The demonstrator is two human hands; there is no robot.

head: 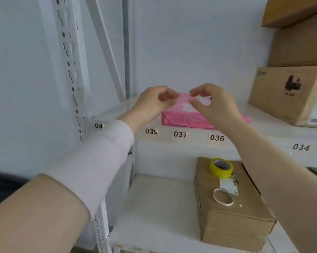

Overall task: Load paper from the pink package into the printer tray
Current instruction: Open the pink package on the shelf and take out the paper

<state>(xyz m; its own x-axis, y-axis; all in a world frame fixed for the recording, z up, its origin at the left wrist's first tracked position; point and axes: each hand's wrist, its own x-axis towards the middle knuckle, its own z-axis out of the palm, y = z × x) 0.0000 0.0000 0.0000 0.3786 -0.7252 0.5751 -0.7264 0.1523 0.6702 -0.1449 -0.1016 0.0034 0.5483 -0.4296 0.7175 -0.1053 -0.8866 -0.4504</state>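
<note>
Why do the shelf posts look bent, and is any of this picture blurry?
Head view: the wide-angle lens bows the perforated shelf post; both hands and the pink package print look soft, while shelf label 036 stays readable; lighting is even, with faint shadows and no glare.

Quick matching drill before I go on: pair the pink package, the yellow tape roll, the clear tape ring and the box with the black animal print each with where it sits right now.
Things:
1. pink package
2. yellow tape roll
3. clear tape ring
4. printed box

Places:
A. upper shelf, far right, under stacked cartons
B. upper shelf, above labels 037 and 036, behind both hands
C. flat on the lower carton, nearer the camera
D. far end of the lower carton's top

Pairs: 1-B, 2-D, 3-C, 4-A

The left hand and right hand hover at the package, gripping nothing.
</note>
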